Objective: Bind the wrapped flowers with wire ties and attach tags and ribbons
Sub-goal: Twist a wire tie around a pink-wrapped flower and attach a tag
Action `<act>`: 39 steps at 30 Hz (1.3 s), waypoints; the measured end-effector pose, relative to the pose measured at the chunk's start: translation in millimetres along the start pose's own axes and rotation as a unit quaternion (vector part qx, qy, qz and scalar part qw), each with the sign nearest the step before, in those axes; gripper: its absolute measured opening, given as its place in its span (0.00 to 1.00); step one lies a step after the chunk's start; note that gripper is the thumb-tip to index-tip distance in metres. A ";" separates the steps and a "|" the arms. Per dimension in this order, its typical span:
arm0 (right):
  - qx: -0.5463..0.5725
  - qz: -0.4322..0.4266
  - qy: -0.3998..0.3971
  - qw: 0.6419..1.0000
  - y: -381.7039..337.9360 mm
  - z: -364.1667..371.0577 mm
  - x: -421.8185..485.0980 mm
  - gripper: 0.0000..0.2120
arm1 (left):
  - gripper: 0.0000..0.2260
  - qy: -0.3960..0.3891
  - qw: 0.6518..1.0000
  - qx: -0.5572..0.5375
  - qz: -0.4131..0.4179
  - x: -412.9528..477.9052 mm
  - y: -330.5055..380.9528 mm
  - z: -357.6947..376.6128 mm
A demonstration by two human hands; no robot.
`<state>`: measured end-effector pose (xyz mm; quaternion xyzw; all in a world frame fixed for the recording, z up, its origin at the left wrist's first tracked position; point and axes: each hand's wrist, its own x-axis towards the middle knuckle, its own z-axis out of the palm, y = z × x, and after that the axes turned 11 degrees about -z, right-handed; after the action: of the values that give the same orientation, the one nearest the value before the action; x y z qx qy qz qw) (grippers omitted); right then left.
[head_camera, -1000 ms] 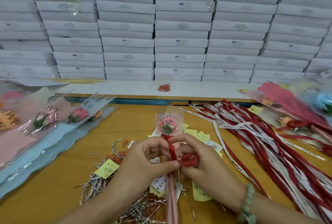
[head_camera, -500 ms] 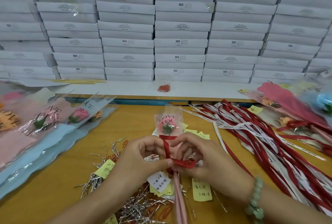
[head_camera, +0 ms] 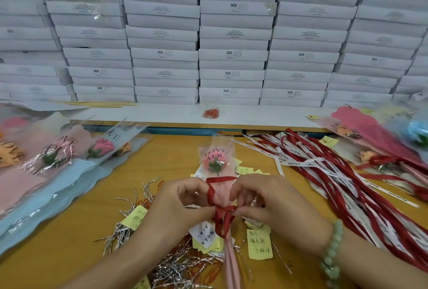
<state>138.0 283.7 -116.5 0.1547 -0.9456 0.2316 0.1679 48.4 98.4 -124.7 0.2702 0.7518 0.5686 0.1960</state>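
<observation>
Both hands are meeting over the stem of the wrapped flower (head_camera: 216,161), and I am watching them from the head view. The left hand (head_camera: 183,205) is pinching the red ribbon (head_camera: 221,218) between thumb and forefinger at the knot, its other fingers curling above. The right hand (head_camera: 273,205) is pinching the same knot from the other side, with a green bead bracelet (head_camera: 333,249) sitting on its wrist. The ribbon is looping round the pink wrap just below the bloom, and its ends are hanging down along the stem.

The flower is lying on the yellow surface (head_camera: 69,254), bloom pointing away from me, stem running back between the wrists. Under and beside the stem, yellow tags (head_camera: 259,244) with handwriting are lying scattered, and silver wire ties (head_camera: 180,268) are piling up just left of it. Right of the flower, a heap of red and white ribbons (head_camera: 335,184) is spreading out. Well to its left, other wrapped flowers (head_camera: 58,152) are lying in a row. Behind the flower, stacked white boxes (head_camera: 231,54) are filling the back.
</observation>
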 end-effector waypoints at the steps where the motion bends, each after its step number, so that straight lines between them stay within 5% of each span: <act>1: 0.007 0.001 -0.007 1.000 1.0 -2.4 0.4 0.09 | 0.12 0.002 1.000 0.000 -0.003 0.3 -0.4 -0.8; 6: 0.008 0.029 -0.069 0.997 8.9 -22.8 5.3 0.10 | 0.06 -0.015 1.000 0.010 -0.012 3.0 2.2 -8.2; 13: -0.125 0.080 -0.194 0.970 23.4 -42.6 -0.7 0.05 | 0.12 -0.092 0.981 0.142 -0.095 11.3 11.0 -33.3; 25: -0.253 0.180 -0.268 0.912 37.2 -59.2 -9.1 0.08 | 0.14 -0.119 0.934 0.289 -0.175 17.4 16.3 -69.1; 31: -0.265 0.184 -0.280 0.904 34.8 -57.3 -8.2 0.06 | 0.12 -0.125 0.943 0.264 -0.157 15.0 21.8 -75.1; 37: -0.265 0.180 -0.277 0.906 34.8 -57.4 -8.3 0.08 | 0.07 0.093 0.991 0.029 -0.097 20.7 30.0 -73.0; 39: -0.267 0.175 -0.277 0.906 35.2 -57.3 -8.7 0.09 | 0.03 0.167 0.978 0.082 -0.097 22.4 27.7 -80.3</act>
<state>146.9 343.4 -85.6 -0.0062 -0.9925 -0.0564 -0.1085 -12.3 58.0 -75.6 0.1124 0.8405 0.5208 0.0985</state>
